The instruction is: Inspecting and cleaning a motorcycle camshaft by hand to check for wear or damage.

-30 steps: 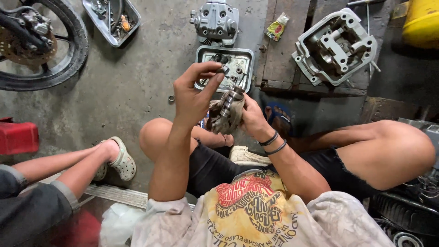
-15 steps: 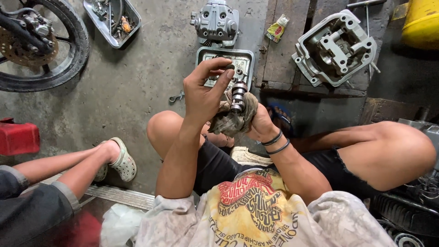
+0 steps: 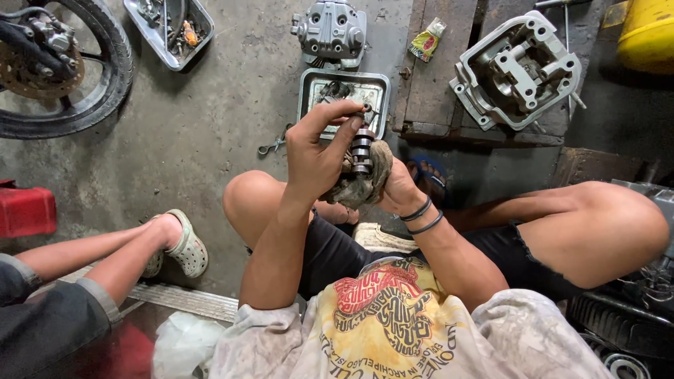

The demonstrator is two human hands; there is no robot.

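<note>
The right hand (image 3: 401,188) cups a dirty rag (image 3: 365,184) around an upright camshaft (image 3: 361,149), its grip clenched on both. The left hand (image 3: 317,156) pinches the shaft's top end. Directly beyond on the concrete floor (image 3: 210,133) sit a metal tray (image 3: 309,95), a grey engine cover (image 3: 331,29) and a small wrench (image 3: 274,144). A cylinder head (image 3: 518,70) rests on a wooden board (image 3: 428,91), right. Another person's legs (image 3: 105,253) lie left.

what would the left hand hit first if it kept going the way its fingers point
Probably the camshaft its fingertips already touch, held in a rag by the right hand; the metal tray lies beyond, depth unclear.
</note>
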